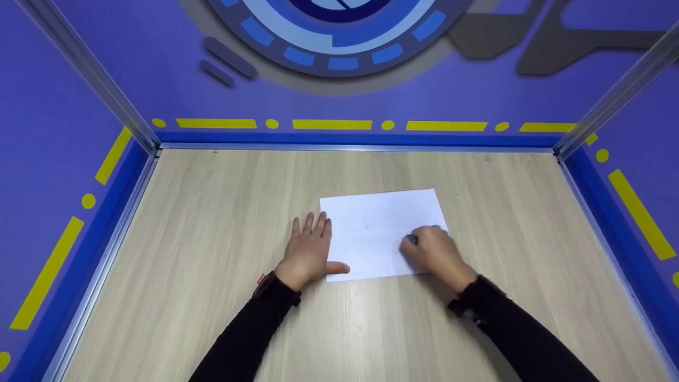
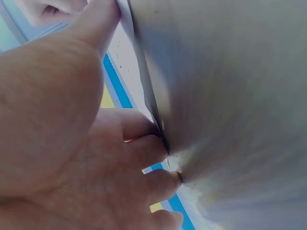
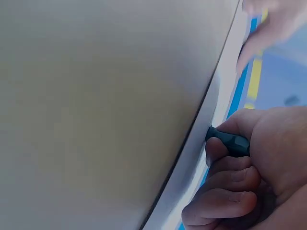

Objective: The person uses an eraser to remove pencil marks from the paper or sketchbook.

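A white sheet of paper (image 1: 366, 244) lies on the wooden tabletop, slightly turned. My left hand (image 1: 309, 252) rests flat at the sheet's left edge with fingers spread, its thumb lying over the lower left corner. My right hand (image 1: 437, 253) is over the right part of the sheet, fingers curled around a small dark teal object (image 3: 235, 142). In the right wrist view, the thumb and index finger pinch that object near its narrow end, which is at the paper. The palm and fingers hide the rest of it, so its kind is unclear. A few tiny dark specks dot the paper.
The light wood tabletop (image 1: 223, 223) is bounded by metal rails. Blue-purple panels with yellow dashes stand along the left, right and back; the back panel (image 1: 329, 106) carries a large round printed pattern. Both forearms are in black sleeves with wrist straps.
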### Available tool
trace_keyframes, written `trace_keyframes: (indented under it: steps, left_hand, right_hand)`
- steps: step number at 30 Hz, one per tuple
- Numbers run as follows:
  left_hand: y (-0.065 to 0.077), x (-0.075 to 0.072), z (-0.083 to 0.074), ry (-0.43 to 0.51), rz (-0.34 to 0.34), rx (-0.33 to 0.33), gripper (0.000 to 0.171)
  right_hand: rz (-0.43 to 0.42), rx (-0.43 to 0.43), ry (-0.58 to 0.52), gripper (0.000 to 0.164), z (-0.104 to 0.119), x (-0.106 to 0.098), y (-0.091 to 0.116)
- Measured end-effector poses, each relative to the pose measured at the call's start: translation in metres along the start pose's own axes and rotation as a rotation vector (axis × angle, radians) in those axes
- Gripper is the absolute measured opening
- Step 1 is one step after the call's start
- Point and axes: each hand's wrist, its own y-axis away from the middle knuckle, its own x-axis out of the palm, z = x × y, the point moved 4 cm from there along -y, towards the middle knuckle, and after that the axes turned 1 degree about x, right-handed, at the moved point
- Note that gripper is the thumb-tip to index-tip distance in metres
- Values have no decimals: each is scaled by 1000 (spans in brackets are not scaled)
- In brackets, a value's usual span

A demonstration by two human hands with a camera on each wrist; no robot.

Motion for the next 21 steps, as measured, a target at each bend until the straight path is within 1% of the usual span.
trace_keyframes:
  steps: [5,7,9,13,16,18,21]
  left_hand:
    - [1,-2,1,15,-6,0,129]
    - [1,-3,1,19,-9,-2,129]
    - [0,-3,2,15,-12,-6,129]
    - [-1,-2,1,5,-9,-10,129]
    - [0,-1,-1,3,-6,-5,129]
    - [0,-1,-2,-2,-6,-3,129]
    - [-1,-1,-2,-8,-8,-5,129]
  right_hand:
    - [7,113,-6,44,-48,-28,7]
    - [9,147,-1,44,-61,-36,9]
    - [13,163,4,44,-67,-40,11]
    - [40,183,24,43,-71,-43,10]
    - [73,199,-1,43,-69,-44,9]
    - [93,202,-34,45,-65,-42,8]
    - [111,173,-92,47,-49,-37,4]
